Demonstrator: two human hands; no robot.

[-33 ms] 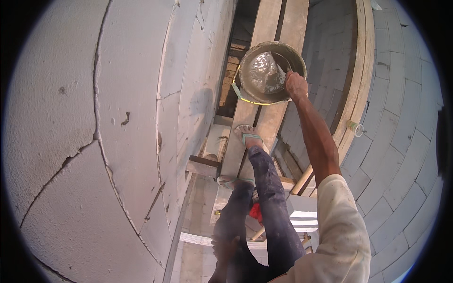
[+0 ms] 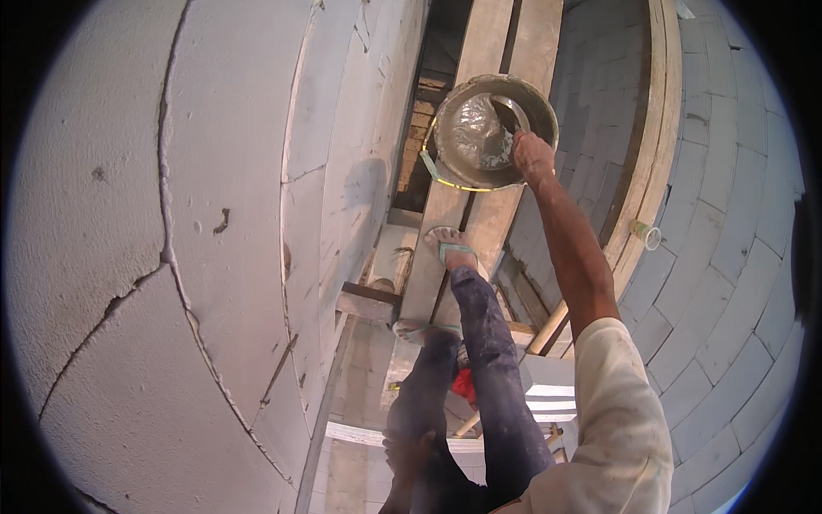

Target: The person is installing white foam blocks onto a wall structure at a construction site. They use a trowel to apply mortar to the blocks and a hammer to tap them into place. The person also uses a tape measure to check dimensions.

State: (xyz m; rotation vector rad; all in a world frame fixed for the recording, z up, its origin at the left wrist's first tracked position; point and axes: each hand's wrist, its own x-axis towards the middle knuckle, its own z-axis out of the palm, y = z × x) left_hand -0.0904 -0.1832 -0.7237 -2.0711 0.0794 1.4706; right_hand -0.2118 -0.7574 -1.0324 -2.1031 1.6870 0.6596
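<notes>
My right hand [image 2: 533,156] reaches forward into a round bucket [image 2: 454,94] of wet grey mortar and grips the handle of a trowel [image 2: 509,116], whose blade lies inside the bucket. The bucket stands on wooden planks [image 2: 479,51] ahead of my feet. My left hand [image 2: 409,454] rests low on my left thigh, fingers apart and holding nothing. My legs in dark spattered trousers stand on the planks in sandals.
A wall of large white blocks [image 2: 214,257] with mortar joints rises close on my left. A curved wooden frame [image 2: 655,146] and more white blocks [image 2: 728,283] are on the right. Below the planks there is a gap with scaffold timbers and something red [image 2: 463,385].
</notes>
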